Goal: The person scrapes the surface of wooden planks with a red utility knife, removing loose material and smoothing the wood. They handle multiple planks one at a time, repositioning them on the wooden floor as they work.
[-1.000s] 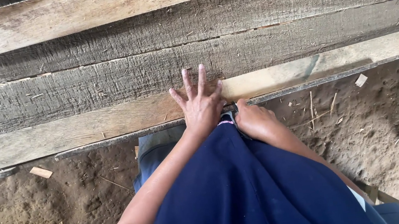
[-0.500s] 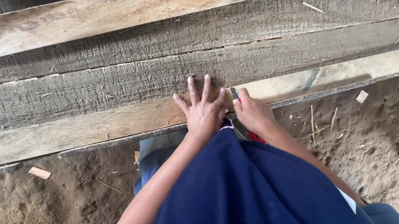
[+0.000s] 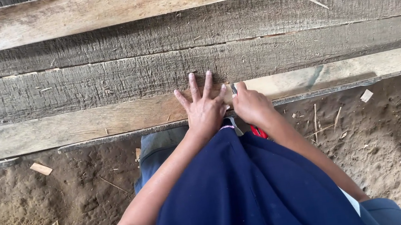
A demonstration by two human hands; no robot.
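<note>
Head view: left hand lies flat, fingers spread, on the pale plank at frame center. Right hand just beside it, grip pinched on a small tool w/ tip at the plank; red handle below the wrist. Step looks like marking the plank; next needs a steady tip. Vs 1 s ago: right hand has come up onto the plank, beside the left.

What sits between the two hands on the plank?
In the head view, the tip of a small tool held by the right hand stands beside the left hand on the pale plank.
</note>
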